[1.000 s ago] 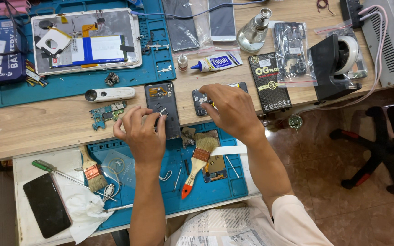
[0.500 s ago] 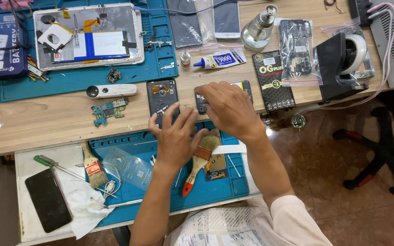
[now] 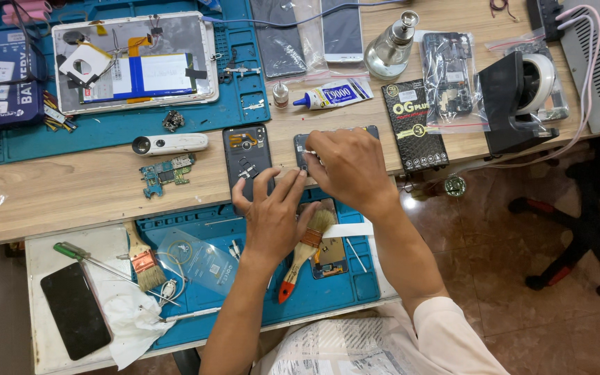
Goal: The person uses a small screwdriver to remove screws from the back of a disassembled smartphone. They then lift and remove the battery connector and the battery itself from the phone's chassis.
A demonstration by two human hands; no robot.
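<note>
Far left end of the wooden bench [image 3: 71, 194]: a black phone [image 3: 74, 310] lies face up on the white board near the front edge, with a green-handled screwdriver [image 3: 81, 255] and a small brush [image 3: 144, 258] just beside it. Up at the back left corner there's an opened tablet [image 3: 133, 61] on a blue mat, guts showing. A little green circuit board [image 3: 167, 174] sits on bare wood, with a white stick-shaped gadget [image 3: 169, 144] just behind it.

Middle of the bench: the left hand [image 3: 272, 219] lies mostly flat, fingers spread, thumb and fingertips touching the bottom end of a dark opened phone back [image 3: 247, 161] that lies flat at the front edge of the wood. Not really gripping it, more like pinning it down. Right next to it, the right hand [image 3: 345, 167] is curled over a second dark phone frame [image 3: 307, 144], fingertips pinched together on something tiny and pale at its upper left; can't tell what that is. Under both wrists, a red-handled brush [image 3: 303, 253] lies on the lower blue mat [image 3: 355, 285].

Further right, near the back edge: a glue tube [image 3: 331, 94], a glass bottle [image 3: 390, 48], a black flat box [image 3: 414, 125], and a black tape dispenser [image 3: 522, 97] toward the right end.
</note>
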